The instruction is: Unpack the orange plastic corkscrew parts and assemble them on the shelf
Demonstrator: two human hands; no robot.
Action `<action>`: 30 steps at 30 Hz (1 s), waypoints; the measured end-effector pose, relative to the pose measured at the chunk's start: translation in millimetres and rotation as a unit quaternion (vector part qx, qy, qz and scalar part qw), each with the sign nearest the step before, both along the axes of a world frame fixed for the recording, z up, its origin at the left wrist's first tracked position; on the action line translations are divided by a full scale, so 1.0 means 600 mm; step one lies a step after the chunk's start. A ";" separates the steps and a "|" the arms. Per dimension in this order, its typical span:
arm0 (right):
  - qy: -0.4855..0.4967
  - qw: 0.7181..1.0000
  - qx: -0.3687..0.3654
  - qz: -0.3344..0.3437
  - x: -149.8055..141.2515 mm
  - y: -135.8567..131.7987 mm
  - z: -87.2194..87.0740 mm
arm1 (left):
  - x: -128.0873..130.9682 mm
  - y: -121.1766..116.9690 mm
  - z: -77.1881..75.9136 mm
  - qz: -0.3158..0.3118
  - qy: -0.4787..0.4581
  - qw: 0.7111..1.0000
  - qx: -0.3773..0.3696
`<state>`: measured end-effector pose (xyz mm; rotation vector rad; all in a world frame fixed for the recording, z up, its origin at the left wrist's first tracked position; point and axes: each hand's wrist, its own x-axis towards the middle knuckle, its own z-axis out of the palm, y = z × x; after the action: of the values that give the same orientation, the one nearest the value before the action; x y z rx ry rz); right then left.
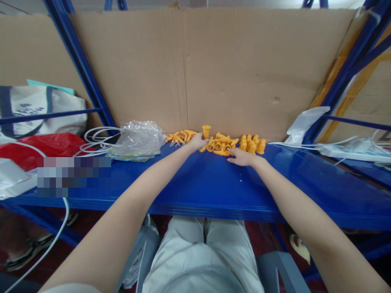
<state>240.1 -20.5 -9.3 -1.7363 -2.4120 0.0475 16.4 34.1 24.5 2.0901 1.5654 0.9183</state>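
Fingers small, blurry; left hand point(199, 142) at centre frame, just beside an upright flared orange piece point(206, 131), grip can't be told. Right hand point(243, 158), right of centre, fingers loosely spread at the heap of orange pieces point(218, 145); whether it holds one, can't tell. Heap pieces overlap, partly hidden: smooth, hollow, trumpet-like. Left of them, orange pieces with metal chains point(181, 136); right, stubby upright orange pieces point(252, 145). Glossy blue shelf point(210, 191), crinkly clear bags point(137, 140) centre-left, creased cardboard point(232, 69) behind. Pixelated block point(73, 177) masks lower left.
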 end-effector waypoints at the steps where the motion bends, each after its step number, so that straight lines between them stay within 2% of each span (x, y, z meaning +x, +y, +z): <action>1: -0.002 1.000 0.002 0.002 0.000 0.001 0.000 | -0.007 -0.006 -0.006 0.005 -0.004 1.000 -0.006; 5: 0.001 1.000 -0.007 -0.009 -0.004 -0.003 0.003 | -0.033 -0.021 -0.032 0.010 0.010 1.000 0.002; 8: 0.003 1.000 -0.015 -0.018 -0.011 -0.013 0.010 | -0.046 -0.029 -0.045 -0.019 0.092 0.995 0.043; 11: -0.015 0.999 -0.016 -0.036 -0.016 -0.024 0.021 | -0.048 -0.043 -0.046 -0.069 0.204 0.972 0.095; 14: -0.026 0.998 0.014 -0.052 -0.017 -0.031 0.033 | -0.036 -0.070 -0.039 -0.091 0.303 0.937 0.150; 17: 0.017 0.997 0.071 -0.019 -0.022 -0.034 0.043 | -0.021 -0.096 -0.033 -0.089 0.361 0.916 0.153; 19: 0.054 0.995 0.082 0.021 -0.028 -0.035 0.046 | -0.016 -0.106 -0.031 -0.083 0.369 0.914 0.148; 23: 0.077 0.992 0.044 0.086 -0.042 -0.037 0.042 | -0.021 -0.108 -0.027 -0.068 0.350 0.918 0.173; 30: 0.150 0.980 0.089 0.099 -0.049 -0.036 0.031 | -0.029 -0.110 -0.015 -0.049 0.307 0.923 0.227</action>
<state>210.4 -41.9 9.1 -1.3051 -2.2772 0.1081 -0.8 -31.7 15.6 2.9780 1.6022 0.6611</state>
